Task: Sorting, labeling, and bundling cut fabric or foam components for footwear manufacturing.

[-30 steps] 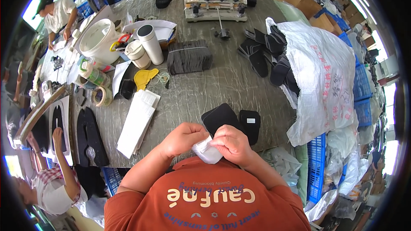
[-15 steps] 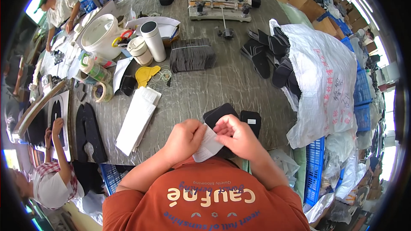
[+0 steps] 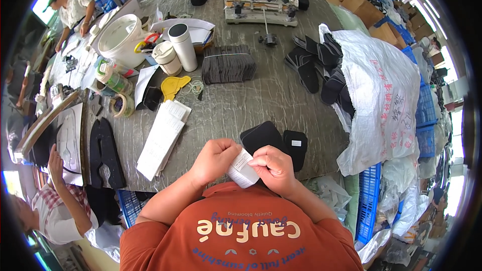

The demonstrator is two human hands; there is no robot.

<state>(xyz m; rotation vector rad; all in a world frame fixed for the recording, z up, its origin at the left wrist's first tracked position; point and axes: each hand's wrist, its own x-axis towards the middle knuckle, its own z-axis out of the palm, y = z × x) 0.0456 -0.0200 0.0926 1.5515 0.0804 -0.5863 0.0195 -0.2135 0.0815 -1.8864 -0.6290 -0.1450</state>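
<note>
Close to my body at the table's near edge, my left hand is closed on a small white label sheet with faint print. The fingers of my right hand are pinched at the sheet's right edge. Whether a single label is between those fingertips is too small to tell. Just beyond my hands lies a black rounded pad, partly covered by my right hand. Beside it is a second black pad, which bears a small white label.
Folded white papers lie left of my hands. Farther off are a banded stack of dark pieces, a white tumbler and a white bucket. At right, a white woven sack spills black pieces. Co-workers are at the left.
My right fingers have gone from loosely curled over the sheet to pinched at its right edge. At left, a co-worker's hand has moved and the black piece has left the white board.
</note>
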